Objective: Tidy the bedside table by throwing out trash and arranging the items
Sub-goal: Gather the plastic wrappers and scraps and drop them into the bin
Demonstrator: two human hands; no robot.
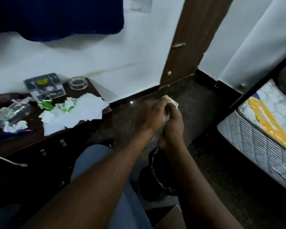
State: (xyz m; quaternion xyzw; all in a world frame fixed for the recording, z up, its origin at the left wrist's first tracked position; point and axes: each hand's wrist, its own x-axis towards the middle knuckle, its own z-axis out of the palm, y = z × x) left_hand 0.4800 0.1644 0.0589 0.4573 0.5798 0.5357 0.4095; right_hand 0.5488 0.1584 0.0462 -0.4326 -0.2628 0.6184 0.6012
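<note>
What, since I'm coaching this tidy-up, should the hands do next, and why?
Probably open both hands and let the crumpled paper drop. The left hand and right hand grip it together, seemingly above the black bin, while more paper scraps wait on the bedside table.

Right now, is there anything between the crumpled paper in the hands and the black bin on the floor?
Nothing visible. The left hand and right hand hold the crumpled paper above the black bin; only the right forearm hides part of its opening from view.
</note>
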